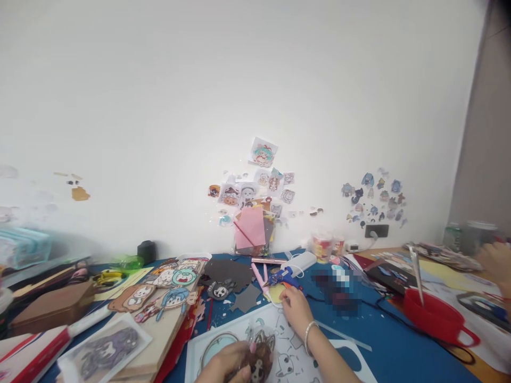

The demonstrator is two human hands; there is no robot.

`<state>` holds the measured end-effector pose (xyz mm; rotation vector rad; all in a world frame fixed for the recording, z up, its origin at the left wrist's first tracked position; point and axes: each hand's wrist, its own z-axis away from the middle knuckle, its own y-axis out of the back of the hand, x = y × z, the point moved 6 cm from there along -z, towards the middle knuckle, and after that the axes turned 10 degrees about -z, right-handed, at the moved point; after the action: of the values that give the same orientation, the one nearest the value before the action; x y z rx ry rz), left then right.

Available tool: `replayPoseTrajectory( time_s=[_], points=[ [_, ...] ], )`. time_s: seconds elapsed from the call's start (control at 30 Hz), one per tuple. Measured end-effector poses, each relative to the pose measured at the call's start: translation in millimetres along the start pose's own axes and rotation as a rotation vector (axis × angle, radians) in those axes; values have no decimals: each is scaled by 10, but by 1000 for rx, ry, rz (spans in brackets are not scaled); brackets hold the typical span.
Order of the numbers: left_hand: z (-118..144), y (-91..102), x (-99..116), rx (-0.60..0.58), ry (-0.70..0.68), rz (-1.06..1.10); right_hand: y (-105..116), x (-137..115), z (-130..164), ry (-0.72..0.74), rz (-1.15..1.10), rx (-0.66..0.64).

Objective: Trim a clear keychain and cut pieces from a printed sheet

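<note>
1. My left hand [229, 363] pinches a brown cutout [261, 360] at its left side over the drawing sheet [288, 348], seemingly to keep its face visible.
2. My right hand [295, 308] bends beside a yellow disc [275, 293]; whether it grips anything, I cannot tell.

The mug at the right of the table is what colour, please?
The mug is red, shown best in the head view.
</note>
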<state>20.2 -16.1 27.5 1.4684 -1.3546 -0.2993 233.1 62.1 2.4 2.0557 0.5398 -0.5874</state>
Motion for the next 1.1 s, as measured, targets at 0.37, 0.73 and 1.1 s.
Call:
replayPoseTrajectory(
  time_s=[0.37,0.73,1.1],
  points=[
    [93,199,-543,133,406,-41,304,279,-60,-174,142,185],
    [99,192,-604,218,457,63,242,376,-94,-227,133,126],
    [213,32,-957,316,812,624,248,345,-90,-232,140,120]
  ],
)
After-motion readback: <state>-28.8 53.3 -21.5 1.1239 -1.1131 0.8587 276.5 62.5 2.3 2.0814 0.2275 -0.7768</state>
